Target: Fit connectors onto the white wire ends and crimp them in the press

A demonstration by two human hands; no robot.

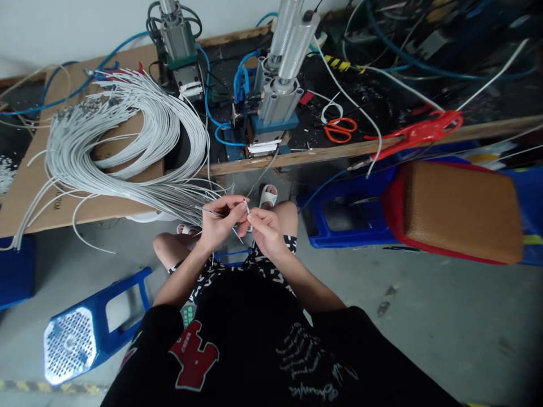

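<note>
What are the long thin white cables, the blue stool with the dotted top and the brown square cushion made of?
The white cables: probably smooth plastic outside, since they bend in even loops; I can't see inside.
The blue stool: likely hard, shiny plastic, because light glares off its top.
The brown cushion: maybe leather or imitation leather, with a grainy, slightly shiny surface.

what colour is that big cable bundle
The cable bundle is mostly white, best seen in the head view.

pale wall (76, 28) | grey floor (424, 322) | blue stool (99, 327), left | brown seat cushion (462, 212), right
</note>
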